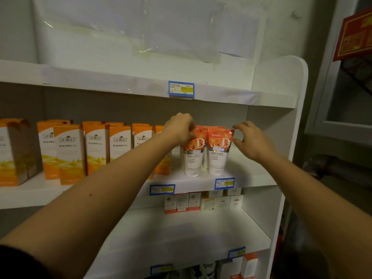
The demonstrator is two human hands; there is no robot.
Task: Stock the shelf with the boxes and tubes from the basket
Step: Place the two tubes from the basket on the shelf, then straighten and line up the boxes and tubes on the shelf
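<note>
Orange boxes [94, 148] flank upright tubes [209, 152]

Rose-print tubes [203, 152] upright, beside orange boxes [94, 148]

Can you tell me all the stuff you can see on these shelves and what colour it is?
Tubes: at least three, orange rose tops with white bodies, standing cap-down on the middle shelf, right part.
Tall boxes: at least eight, orange and white, in rows on the middle shelf, left of the tubes.
Small boxes: several, white with orange trim, on the shelf below.
Price tags: at least five, blue and yellow, on the shelf edges.
Shelf unit: one, white; its top shelf holds no products.
Red sign: one, red and gold, upper right wall.
Left hand: grip on the top of the left front tube.
Right hand: fingers open, beside the right front tube.
</note>
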